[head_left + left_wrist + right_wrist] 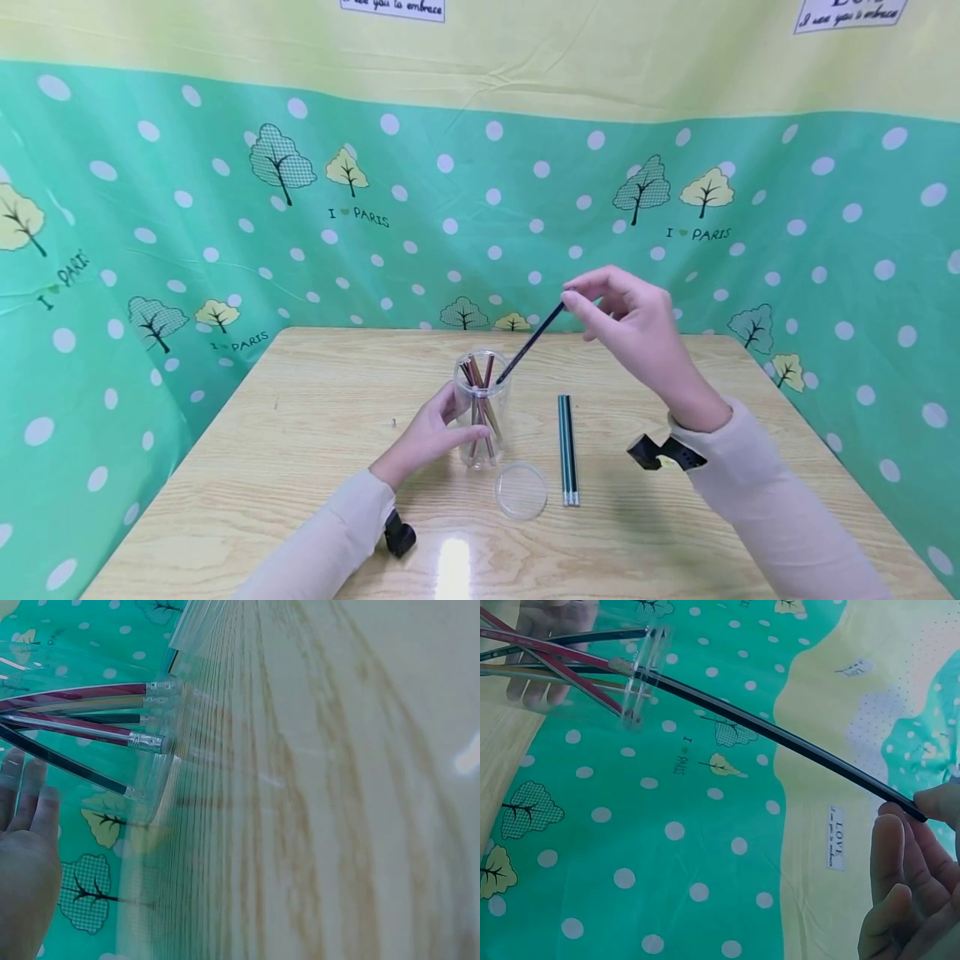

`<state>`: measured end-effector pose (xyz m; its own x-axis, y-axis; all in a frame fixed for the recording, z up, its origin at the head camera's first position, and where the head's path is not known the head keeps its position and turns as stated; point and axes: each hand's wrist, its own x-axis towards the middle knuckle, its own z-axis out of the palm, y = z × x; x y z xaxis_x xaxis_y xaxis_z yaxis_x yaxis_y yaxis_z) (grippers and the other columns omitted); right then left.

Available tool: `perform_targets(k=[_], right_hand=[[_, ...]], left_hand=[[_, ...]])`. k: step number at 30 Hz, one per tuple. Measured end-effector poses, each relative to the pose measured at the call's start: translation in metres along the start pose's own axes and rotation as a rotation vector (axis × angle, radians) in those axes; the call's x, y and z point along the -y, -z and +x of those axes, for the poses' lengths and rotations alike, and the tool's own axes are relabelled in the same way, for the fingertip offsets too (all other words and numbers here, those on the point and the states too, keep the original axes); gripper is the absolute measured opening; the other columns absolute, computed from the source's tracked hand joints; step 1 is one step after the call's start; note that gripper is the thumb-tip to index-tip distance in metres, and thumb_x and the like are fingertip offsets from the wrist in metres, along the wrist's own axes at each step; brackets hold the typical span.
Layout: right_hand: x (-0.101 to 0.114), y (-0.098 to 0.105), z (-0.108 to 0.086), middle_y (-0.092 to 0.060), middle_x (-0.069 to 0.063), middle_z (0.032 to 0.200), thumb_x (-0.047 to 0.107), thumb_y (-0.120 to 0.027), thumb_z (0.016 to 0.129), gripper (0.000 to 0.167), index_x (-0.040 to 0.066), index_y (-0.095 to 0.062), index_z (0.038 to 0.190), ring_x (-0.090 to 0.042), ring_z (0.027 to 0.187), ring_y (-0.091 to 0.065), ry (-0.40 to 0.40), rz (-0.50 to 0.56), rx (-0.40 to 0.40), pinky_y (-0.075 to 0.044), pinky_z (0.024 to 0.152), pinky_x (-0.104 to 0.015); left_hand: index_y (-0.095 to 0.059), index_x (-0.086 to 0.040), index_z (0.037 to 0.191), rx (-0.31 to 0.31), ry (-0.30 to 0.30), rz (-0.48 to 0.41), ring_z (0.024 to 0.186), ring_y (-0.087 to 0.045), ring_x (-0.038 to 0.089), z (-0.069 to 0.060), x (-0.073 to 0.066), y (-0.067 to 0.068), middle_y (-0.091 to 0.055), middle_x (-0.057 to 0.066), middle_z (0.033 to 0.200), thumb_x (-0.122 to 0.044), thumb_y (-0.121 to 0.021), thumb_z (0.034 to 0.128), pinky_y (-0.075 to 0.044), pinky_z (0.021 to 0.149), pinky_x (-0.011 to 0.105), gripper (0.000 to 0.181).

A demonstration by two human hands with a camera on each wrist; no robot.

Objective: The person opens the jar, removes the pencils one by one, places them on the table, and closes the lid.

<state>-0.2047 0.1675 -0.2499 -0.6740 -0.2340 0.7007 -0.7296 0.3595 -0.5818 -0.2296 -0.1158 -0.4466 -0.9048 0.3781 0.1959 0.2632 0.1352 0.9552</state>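
The jar (502,427) and lid (521,492) look like smooth, clear, glossy plastic, the pencils (82,730) wear glossy paint and shiny metal ferrules (150,742), the table (300,433) shows smooth, light-reflecting wood grain, the backdrop (540,208) is wrinkled cloth, and the sleeves (772,500) are matt fabric.

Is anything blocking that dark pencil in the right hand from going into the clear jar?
Nothing visible: the clear jar is uncovered, and the dark pencil already has its lower end inside the mouth. The other pencils inside might crowd it lower down.
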Motion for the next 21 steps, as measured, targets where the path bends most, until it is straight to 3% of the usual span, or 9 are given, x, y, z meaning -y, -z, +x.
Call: perform_targets(k=[11,21], right_hand=[[0.004,0.012,0.002,-0.072,-0.002,0.091,0.017,-0.07,0.096,0.013,0.01,-0.073,0.107,-0.024,0.06,-0.065,-0.044,0.005,-0.064,-0.056,0.057,-0.026],[0.004,0.02,0.004,-0.073,-0.005,0.093,0.008,-0.069,0.095,0.015,0.002,-0.071,0.109,-0.022,0.059,-0.065,0.006,0.036,-0.099,-0.057,0.056,-0.025]], left_hand=[[-0.047,-0.022,0.146,-0.009,0.014,0.011,0.138,-0.044,0.024,0.0,0.0,0.0,-0.053,0.0,0.145,-0.024,-0.085,0.0827,-0.032,0.116,0.037,0.074],[-0.048,-0.021,0.145,-0.011,0.016,0.016,0.138,-0.044,0.025,0.001,-0.002,-0.001,-0.054,0.001,0.144,-0.024,-0.084,0.0831,-0.033,0.116,0.038,0.072]])
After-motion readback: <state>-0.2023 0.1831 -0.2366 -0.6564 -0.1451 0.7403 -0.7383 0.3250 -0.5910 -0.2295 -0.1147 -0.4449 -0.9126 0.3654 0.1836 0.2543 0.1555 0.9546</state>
